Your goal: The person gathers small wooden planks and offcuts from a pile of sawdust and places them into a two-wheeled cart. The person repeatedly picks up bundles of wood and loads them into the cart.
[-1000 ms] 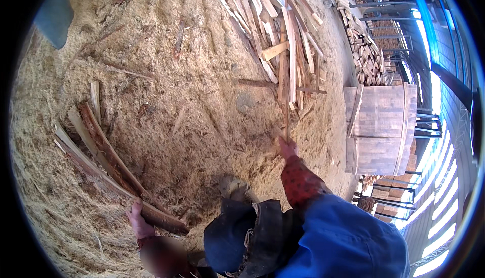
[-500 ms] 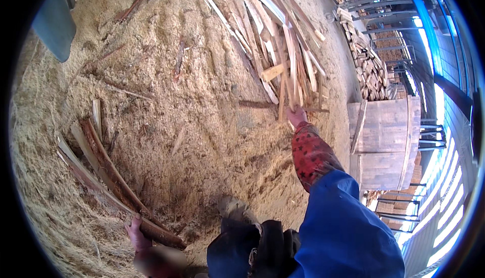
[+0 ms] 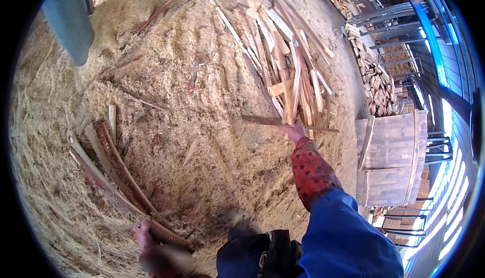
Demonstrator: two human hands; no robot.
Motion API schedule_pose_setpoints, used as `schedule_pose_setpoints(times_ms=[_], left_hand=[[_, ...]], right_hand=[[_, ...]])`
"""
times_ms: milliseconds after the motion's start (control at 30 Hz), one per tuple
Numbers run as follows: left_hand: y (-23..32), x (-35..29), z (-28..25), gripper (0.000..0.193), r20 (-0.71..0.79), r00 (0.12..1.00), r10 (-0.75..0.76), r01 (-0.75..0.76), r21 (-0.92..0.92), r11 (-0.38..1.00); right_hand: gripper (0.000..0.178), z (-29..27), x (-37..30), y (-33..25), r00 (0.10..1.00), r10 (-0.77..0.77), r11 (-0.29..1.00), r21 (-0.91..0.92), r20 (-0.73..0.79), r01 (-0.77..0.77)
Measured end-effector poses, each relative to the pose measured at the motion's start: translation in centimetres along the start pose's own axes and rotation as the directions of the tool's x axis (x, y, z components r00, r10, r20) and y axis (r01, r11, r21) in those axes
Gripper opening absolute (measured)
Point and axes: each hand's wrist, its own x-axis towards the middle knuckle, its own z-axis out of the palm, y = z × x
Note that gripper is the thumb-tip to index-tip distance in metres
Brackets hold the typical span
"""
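My left hand (image 3: 144,233) is closed on the near end of a long wood slab (image 3: 108,189) with a rough edge, low on the left. Against it lies a second slab (image 3: 121,169) with dark brown bark. Farther off to the right, my right arm in a red patterned cuff and blue sleeve stretches forward. At its end my right hand (image 3: 294,131) is closed around the near end of a pale wood strip (image 3: 288,98), which lies on a heap of long offcuts (image 3: 268,30). Its fingertips are partly hidden by the strip.
Sawdust (image 3: 202,177) covers the ground, with loose bark pieces scattered in it. A grey-blue curved object (image 3: 70,25) stands at the far left. To the right are a wooden crate (image 3: 389,151), a stack of short wood blocks (image 3: 371,76) and blue metal posts (image 3: 429,40).
My right hand has shifted left onto the near end of the pale strip. My left hand still holds the slab. The whole view has tilted slightly, so the scene sits lower.
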Motion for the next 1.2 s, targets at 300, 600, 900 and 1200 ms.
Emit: schedule_pose_setpoints(times_ms=[300,600,900,1200], left_hand=[[1.2,-1.4,0.7,0.05,-0.034,0.999,0.018,-0.021,-0.077,0.997],[-3.8,10.1,-9.4,0.069,0.007,0.975,0.22,-0.219,0.102,0.97],[-3.5,10.8,-9.0,0.079,-0.024,0.982,0.185,-0.183,0.089,0.979],[-2.6,9.8,-7.9,0.083,0.019,0.975,0.222,-0.223,0.073,0.972]], right_hand=[[0.103,-2.0,-9.5,0.0,0.959,0.102,0.935,0.304,0.265,-0.184],[0.063,-3.5,-24.7,4.3,0.886,-0.053,0.977,0.209,0.462,-0.05],[0.058,-0.9,-28.3,8.8,0.87,-0.15,0.945,-0.189,0.469,0.265],[0.063,3.9,-28.4,1.4,0.844,-0.405,0.892,-0.049,0.351,0.449]])
